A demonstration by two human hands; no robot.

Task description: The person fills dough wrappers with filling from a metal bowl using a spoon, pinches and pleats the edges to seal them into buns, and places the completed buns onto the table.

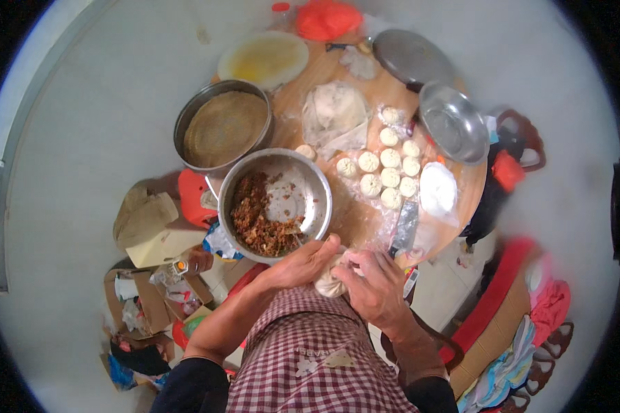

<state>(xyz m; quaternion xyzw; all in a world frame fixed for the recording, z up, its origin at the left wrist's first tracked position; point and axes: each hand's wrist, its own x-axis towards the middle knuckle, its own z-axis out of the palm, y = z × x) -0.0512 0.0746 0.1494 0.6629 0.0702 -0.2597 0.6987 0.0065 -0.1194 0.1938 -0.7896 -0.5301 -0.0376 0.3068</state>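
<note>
Just above the checked apron [315,361], my left hand [307,260] cradles a pleated dough bun [330,283] from its side. The fingertips of my right hand [374,284] pinch the bun's upper edge, partly hiding it. Beyond my left hand stands a steel bowl [318,175] with minced brown filling [256,211] and a spoon-like utensil [295,232] in it. Several pleated buns [390,177] sit grouped on the floured round wooden table [354,211]. A cleaver [406,224] lies between them and my right hand.
A deep round pan with a brown liner [227,129] stands behind the bowl. Plastic-covered dough [336,111] lies mid-table, a small dough piece [306,151] near it. To the right are an empty metal basin [454,124], a bag of white powder [438,190] and a dark lid [413,57].
</note>
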